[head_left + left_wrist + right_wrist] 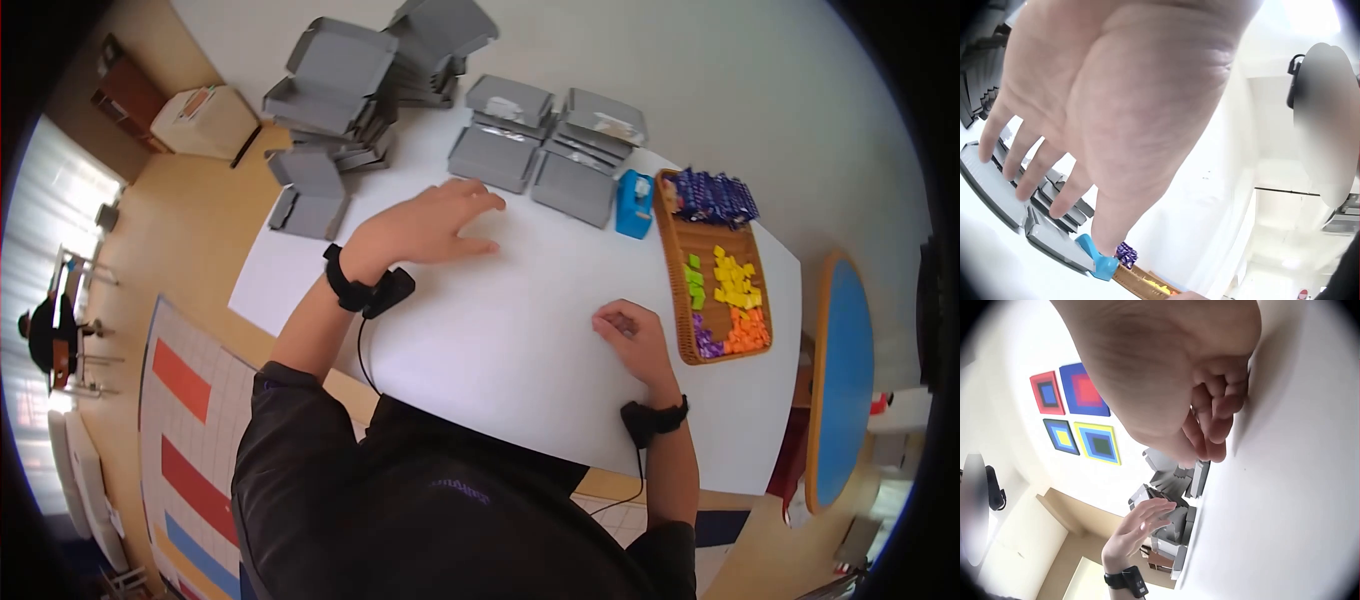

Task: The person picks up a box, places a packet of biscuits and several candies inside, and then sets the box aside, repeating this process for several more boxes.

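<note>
My left hand is over the white table with its fingers spread and holds nothing. Its palm and separated fingers show plainly in the left wrist view. Nearest to it are grey cardboard boxes: one small open-lidded box to its left, and two stacks of flat boxes beyond the fingertips. My right hand rests low at the tabletop on its side, fingers loosely curled, with nothing visible in them. Right of it lies a wicker tray.
The tray carries dark purple wrapped packets and green, yellow, orange and purple small pieces. A blue tape dispenser stands beside it. Taller piles of open grey boxes rise at the back left. A blue round table stands at right.
</note>
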A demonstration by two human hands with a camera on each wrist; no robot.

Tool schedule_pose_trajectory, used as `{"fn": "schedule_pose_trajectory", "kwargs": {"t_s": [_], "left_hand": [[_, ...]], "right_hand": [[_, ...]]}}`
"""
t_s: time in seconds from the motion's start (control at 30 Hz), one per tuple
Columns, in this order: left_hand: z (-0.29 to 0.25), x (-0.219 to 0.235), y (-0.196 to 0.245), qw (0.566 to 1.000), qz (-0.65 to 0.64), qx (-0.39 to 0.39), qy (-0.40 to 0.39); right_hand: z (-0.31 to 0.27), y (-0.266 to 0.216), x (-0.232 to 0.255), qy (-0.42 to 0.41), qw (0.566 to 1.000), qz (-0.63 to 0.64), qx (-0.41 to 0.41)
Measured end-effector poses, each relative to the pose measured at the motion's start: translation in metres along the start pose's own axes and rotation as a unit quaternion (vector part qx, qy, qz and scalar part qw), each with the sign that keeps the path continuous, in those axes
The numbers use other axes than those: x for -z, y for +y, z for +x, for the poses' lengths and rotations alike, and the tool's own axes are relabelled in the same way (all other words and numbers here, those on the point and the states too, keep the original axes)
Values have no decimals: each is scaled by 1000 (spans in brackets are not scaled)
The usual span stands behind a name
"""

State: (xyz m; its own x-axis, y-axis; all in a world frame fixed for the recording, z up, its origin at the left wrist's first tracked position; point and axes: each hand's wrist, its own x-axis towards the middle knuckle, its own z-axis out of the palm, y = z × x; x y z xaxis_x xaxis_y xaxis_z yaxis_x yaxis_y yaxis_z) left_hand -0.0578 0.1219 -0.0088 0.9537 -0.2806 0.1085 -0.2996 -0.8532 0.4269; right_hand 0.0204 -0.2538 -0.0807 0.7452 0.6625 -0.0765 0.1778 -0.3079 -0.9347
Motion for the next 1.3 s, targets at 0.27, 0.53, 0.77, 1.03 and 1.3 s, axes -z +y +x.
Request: {"fn": "schedule_pose_trajectory", "kwargs": {"t_s": [0.27, 0.53, 0.77, 1.03, 1.3], "left_hand": [[146, 0, -66, 975, 173, 11, 138], [246, -18, -49, 979, 152, -37, 128], [255, -17, -55, 991, 84, 18, 103], [127, -60, 32, 986, -47, -101, 121], [79, -101, 82, 994, -103, -8, 42]], "right_hand": [[-1, 4, 10, -37, 999, 22, -8], [-4, -7, 10, -35, 998, -41, 14], [-3, -2, 10, -34, 998, -53, 25], [3, 14, 22, 141, 985, 88, 39], [-1, 4, 43, 114, 970, 213, 37]]}}
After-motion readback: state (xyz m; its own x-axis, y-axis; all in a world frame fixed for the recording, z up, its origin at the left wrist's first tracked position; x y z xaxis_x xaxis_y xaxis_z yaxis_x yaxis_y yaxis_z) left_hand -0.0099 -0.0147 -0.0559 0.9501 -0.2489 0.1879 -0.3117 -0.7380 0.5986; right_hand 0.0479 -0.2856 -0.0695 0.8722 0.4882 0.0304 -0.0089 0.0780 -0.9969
